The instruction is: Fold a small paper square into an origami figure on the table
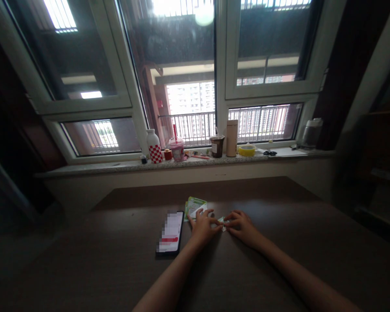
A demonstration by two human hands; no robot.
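Note:
Between my two hands is a small piece of pale green and white paper (222, 222), low over the dark table (123, 277). My left hand (204, 226) pinches its left side with thumb and forefinger, the other fingers spread. On the paper's right side, the fingertips of my right hand (242, 226) are closed on it. Just behind my left hand lie flat green and white packets (196, 202), partly covered by its fingers. A phone (170, 234) with a lit, blurred screen rests left of that hand.
Along the windowsill (123, 166) stand a red-checked white bottle (155, 147), a pink drink cup (177, 149), a dark cup (217, 146) and a beige flask (232, 138). Yellow tape (247, 151), scissors (270, 153), white paper (287, 152) and a clear jug (312, 133) sit farther right.

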